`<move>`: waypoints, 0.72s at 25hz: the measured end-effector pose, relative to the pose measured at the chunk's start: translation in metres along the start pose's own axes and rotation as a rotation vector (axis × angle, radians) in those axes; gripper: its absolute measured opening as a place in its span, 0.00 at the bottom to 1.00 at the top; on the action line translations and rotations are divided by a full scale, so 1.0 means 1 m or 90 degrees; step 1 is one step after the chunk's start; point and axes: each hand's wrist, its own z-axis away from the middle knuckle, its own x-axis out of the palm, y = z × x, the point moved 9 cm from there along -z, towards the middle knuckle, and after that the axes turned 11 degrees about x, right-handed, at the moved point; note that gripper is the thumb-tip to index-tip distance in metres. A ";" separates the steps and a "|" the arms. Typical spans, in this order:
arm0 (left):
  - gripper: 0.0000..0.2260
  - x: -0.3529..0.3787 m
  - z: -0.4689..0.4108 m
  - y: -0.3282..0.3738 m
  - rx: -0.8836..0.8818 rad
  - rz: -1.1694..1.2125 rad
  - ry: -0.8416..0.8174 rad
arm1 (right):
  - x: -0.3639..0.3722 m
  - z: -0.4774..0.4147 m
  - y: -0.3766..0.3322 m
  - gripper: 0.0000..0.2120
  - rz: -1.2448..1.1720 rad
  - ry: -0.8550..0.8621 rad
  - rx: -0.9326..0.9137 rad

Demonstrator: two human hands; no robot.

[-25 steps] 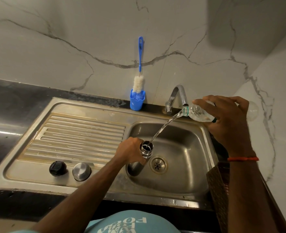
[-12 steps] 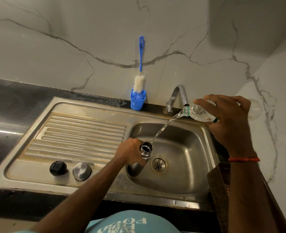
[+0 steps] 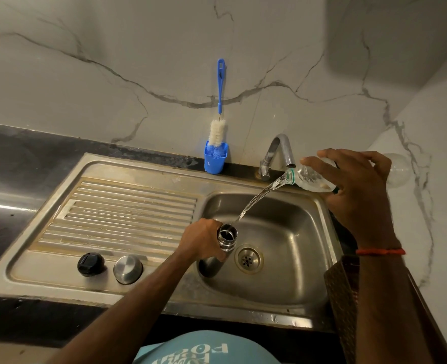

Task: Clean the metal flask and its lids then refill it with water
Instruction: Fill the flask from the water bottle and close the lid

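Note:
My left hand [image 3: 202, 239] grips the metal flask [image 3: 226, 239] near its open neck and holds it upright in the sink basin [image 3: 290, 264]. My right hand [image 3: 356, 190] holds a clear plastic bottle [image 3: 310, 177] tipped to the left over the basin. A stream of water [image 3: 259, 199] runs from the bottle's mouth into the flask's opening. Two lids lie on the draining board [image 3: 127, 211]: a black lid [image 3: 91, 264] and a round metal lid [image 3: 127, 269] to its right.
A blue bottle brush [image 3: 218, 127] stands in a blue holder [image 3: 215, 160] against the marble wall. The tap [image 3: 278, 153] curves over the basin's back edge, its spout right beside the bottle's mouth. A brown patterned object [image 3: 342, 298] sits at the sink's right edge.
The pouring goes on; the flask, the bottle and both hands stay almost where they were.

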 end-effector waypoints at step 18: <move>0.27 0.002 0.001 -0.003 0.011 -0.003 -0.009 | -0.004 -0.001 -0.003 0.26 0.016 0.014 -0.015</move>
